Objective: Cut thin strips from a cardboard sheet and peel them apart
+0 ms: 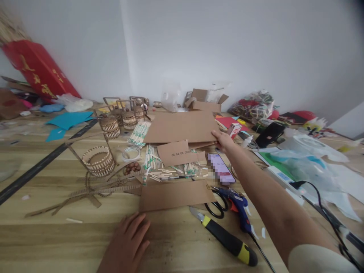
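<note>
My left hand (126, 240) rests on the wooden table with its fingers apart, holding nothing. Just beyond its fingertips lies a cardboard strip (173, 195). Stretched far forward, my right hand (223, 140) grips the right front corner of a large flat cardboard sheet (182, 127), thumb on top and the other fingers partly hidden. Beneath that sheet, edges of more cardboard show. A smaller printed cardboard piece (173, 152) lies in front of it on wrapped wooden sticks (150, 161). A utility knife (227, 239) with its blade out lies right of my left hand.
A blue glue gun (237, 203), black-handled scissors (217, 204) and a phone (222, 168) lie near my right forearm. Small stick baskets (98, 161) and cardboard strips (93, 189) are on the left. A power strip (284, 182) with a cable sits right.
</note>
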Demonstrator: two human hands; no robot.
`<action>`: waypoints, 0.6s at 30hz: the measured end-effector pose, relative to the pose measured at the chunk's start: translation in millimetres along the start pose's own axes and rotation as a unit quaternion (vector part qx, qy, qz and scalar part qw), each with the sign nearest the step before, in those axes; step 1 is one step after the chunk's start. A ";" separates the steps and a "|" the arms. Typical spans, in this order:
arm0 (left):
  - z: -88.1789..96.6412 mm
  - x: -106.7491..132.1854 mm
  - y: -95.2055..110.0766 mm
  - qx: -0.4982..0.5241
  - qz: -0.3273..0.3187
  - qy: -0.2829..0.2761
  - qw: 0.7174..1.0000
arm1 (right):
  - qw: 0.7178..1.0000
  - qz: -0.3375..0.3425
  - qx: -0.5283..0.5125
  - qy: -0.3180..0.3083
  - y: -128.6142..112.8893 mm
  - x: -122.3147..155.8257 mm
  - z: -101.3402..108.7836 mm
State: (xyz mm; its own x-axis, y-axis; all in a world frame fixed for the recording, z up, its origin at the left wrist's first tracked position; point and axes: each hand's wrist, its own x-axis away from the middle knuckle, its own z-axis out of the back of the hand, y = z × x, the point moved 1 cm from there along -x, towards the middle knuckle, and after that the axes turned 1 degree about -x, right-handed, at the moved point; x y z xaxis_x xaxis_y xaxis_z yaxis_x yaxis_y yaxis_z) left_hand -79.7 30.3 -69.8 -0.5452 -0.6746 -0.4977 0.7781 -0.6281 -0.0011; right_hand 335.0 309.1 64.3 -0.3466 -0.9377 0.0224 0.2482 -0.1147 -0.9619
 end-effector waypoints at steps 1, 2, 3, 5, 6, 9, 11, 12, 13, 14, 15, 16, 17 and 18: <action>0.0 0.0 0.2 -0.001 -0.001 -0.001 1.000 | 1.000 0.008 -0.013 0.017 -5.5 1.3 3.6; -0.2 0.1 0.3 -0.003 0.000 -0.006 1.000 | 0.999 0.020 -0.027 0.031 -11.2 3.1 8.0; -0.8 0.4 0.2 -0.003 0.002 -0.010 1.000 | 0.998 0.035 -0.041 0.041 -16.7 5.7 13.2; -2.5 1.1 -0.3 0.001 0.006 -0.016 1.000 | 0.994 0.067 -0.066 0.054 -26.2 13.6 25.1; -3.4 1.4 -0.7 0.004 0.006 -0.016 1.000 | 0.992 0.081 -0.077 0.056 -29.6 19.4 31.4; -4.1 3.0 -1.8 0.017 -0.001 -0.003 1.000 | 0.989 0.100 -0.100 0.044 -31.7 46.8 48.6; 0.3 4.7 -2.9 0.057 0.028 0.011 0.998 | 0.988 0.100 -0.108 0.041 -25.4 75.1 57.5; 4.7 5.5 -3.6 0.095 0.070 0.015 0.993 | 0.989 0.098 -0.109 0.037 -20.2 92.4 61.2; 10.6 6.2 -4.6 0.147 0.133 0.015 0.980 | 0.990 0.092 -0.107 0.029 -13.8 111.6 64.6; 17.9 6.5 -5.4 0.212 0.210 0.010 0.954 | 0.990 0.083 -0.108 0.029 -6.3 132.2 68.0; 26.2 6.4 -5.9 0.282 0.298 0.006 0.912 | 0.992 0.068 -0.106 0.022 2.2 153.8 71.5; 35.5 5.6 -5.7 0.358 0.381 0.007 0.853 | 0.994 0.045 -0.101 0.012 11.4 175.8 75.1; 45.1 3.7 -4.9 0.437 0.446 0.020 0.781 | 0.996 0.002 -0.092 -0.005 21.4 197.6 79.0; 55.0 1.0 -3.9 0.498 0.501 0.054 0.705 | 0.996 -0.030 -0.082 -0.016 31.3 218.5 83.6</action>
State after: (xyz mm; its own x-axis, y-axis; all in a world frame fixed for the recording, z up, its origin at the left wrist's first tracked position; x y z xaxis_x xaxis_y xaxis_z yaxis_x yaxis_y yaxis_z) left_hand -100.5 10.7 -22.7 0.1924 -0.9737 0.1219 0.1203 0.1467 0.9818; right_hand 342.7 73.3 61.8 -0.3260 -0.9414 0.0870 0.0765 -0.1180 -0.9901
